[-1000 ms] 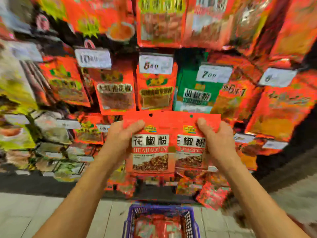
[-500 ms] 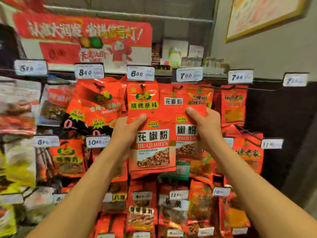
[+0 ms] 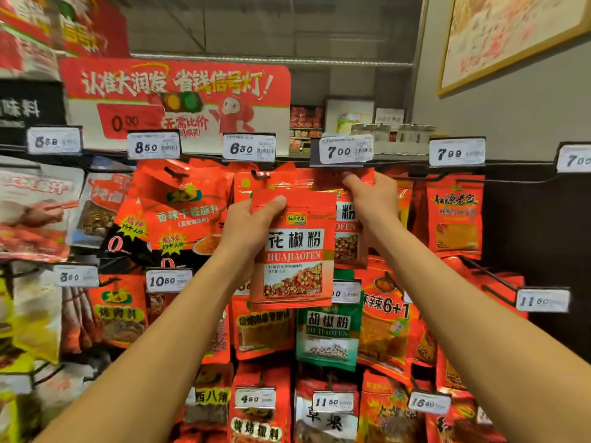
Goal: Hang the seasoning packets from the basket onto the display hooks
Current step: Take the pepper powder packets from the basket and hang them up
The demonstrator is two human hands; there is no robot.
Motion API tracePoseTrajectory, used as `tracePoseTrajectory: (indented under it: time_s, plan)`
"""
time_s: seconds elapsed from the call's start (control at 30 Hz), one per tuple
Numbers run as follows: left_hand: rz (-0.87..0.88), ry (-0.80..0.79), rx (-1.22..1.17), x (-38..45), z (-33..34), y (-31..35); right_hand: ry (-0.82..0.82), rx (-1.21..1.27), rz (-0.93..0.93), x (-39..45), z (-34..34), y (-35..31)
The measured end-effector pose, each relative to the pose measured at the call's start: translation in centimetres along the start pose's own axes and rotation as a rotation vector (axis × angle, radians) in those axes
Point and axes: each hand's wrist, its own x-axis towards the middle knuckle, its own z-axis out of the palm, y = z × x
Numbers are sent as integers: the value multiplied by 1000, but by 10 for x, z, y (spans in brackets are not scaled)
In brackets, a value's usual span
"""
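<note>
My left hand [image 3: 248, 228] grips a red seasoning packet [image 3: 295, 251] marked HUAJIAOFEN by its upper left edge and holds it in front of the rack. A second red packet of the same kind [image 3: 347, 231] is pinched at its top by my right hand [image 3: 372, 195], raised to just under the 7.00 price tag [image 3: 343, 151] on the top row. The hook behind that tag is hidden by my fingers and the packet. The basket is out of view.
Rows of hanging red seasoning packets fill the rack, with a green pepper packet [image 3: 327, 334] below my hands. Price tags [image 3: 249, 148] stick out on hook ends along each row. A red promotional sign [image 3: 179, 94] stands above, and a grey wall [image 3: 499, 116] is at right.
Both hands rose from the lower rows to the top row. The two packets were held side by side; now the right one is lifted higher, up to the 7.00 tag. The basket left the view.
</note>
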Motion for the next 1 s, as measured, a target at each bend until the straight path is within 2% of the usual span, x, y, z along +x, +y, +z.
tracePoseTrajectory:
  time_s: [0.23,0.33,0.43,0.57,0.63,0.73,0.77,0.8,0.87,0.93,1.0]
  plan:
    - [34,-7,0,16,1,0,75,-146,-37,17,7,4]
    - [35,-7,3,25,3,-3,67,-185,17,28,10,12]
    - [26,-16,15,34,8,-7,45,-113,127,41,18,28]
    - [45,-33,60,46,22,-12,-2,-212,218,65,25,33]
    - [34,-65,62,51,30,-11,-22,-161,259,71,23,35]
    - [6,-90,29,56,40,-9,92,-122,134,61,11,33]
    - [-1,-89,15,58,43,-8,128,-26,91,55,4,33]
    - [-5,-86,2,59,47,-8,105,137,98,48,-2,31]
    - [-20,-75,-20,61,55,-9,-73,429,150,36,-16,28]
    - [-45,-61,-36,61,61,-10,-215,466,137,28,-23,26]
    - [-72,-52,-63,63,66,-9,-222,339,63,26,-20,23]
